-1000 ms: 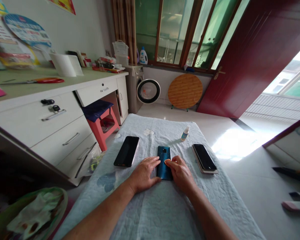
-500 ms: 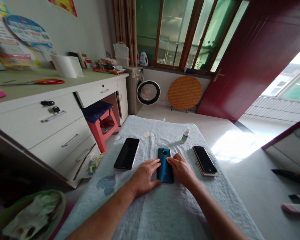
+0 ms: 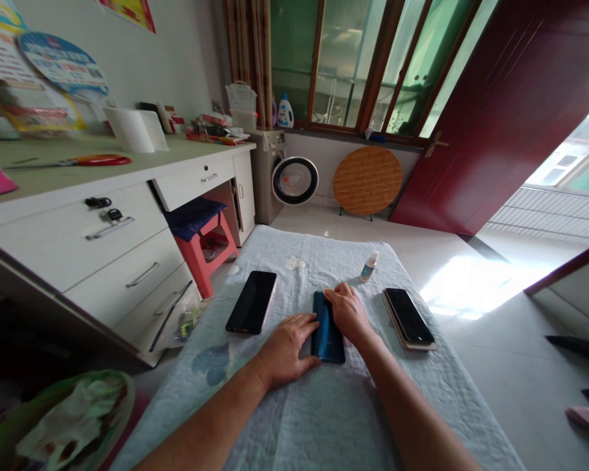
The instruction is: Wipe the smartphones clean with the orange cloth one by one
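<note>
A blue smartphone (image 3: 328, 343) lies back side up on the pale blue quilted cloth (image 3: 294, 425). My left hand (image 3: 287, 348) steadies it, with fingertips along its left edge and the thumb by its bottom left corner. Pinched in the fingers of my right hand (image 3: 349, 315) is a small orange pad (image 3: 328, 294), pressed to the top of the phone's back. That hand hides the phone's upper right part. To the left rests a black-screened smartphone (image 3: 252, 302). On the right, another smartphone (image 3: 409, 315) sits on a flat, light-edged item. A small spray bottle (image 3: 368, 267) stands behind my right hand.
A white desk (image 3: 78, 248) with drawers runs along the left, with scissors (image 3: 86, 160) and a paper roll (image 3: 130, 129) on top. A red stool (image 3: 203, 242) is tucked beside it. A bin (image 3: 125, 409) stands at lower left. Behind are an open washing machine (image 3: 267, 176) and a round wooden board (image 3: 368, 180).
My right hand has slid the orange pad up the phone's back, from beside the camera area to the top edge. My left hand keeps its place on the phone. The whole view has shifted slightly.
</note>
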Available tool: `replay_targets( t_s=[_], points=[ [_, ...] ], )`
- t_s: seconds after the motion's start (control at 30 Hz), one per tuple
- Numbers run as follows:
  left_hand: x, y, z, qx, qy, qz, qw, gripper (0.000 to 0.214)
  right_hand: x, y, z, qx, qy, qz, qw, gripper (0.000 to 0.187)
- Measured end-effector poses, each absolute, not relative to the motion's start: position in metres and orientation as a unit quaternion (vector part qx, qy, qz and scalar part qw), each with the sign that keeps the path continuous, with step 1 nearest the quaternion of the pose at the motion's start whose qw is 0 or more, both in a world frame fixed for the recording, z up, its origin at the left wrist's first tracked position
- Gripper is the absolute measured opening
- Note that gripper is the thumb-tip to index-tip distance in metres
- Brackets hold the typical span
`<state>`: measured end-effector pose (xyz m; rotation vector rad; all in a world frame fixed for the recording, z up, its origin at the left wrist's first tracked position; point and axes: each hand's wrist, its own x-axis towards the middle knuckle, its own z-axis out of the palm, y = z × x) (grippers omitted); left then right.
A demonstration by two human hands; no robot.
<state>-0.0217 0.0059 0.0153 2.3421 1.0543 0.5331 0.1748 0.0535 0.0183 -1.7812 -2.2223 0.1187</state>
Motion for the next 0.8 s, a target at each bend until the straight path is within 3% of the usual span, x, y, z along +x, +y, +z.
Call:
replay_targets(
  t_s=[0.8],
  points=[
    [-0.022, 0.006, 0.013, 0.855, 0.392, 0.208, 0.268, 0.065, 0.183, 0.057, 0.013, -0.681, -0.721, 0.024, 0.123, 0.033]
  ],
)
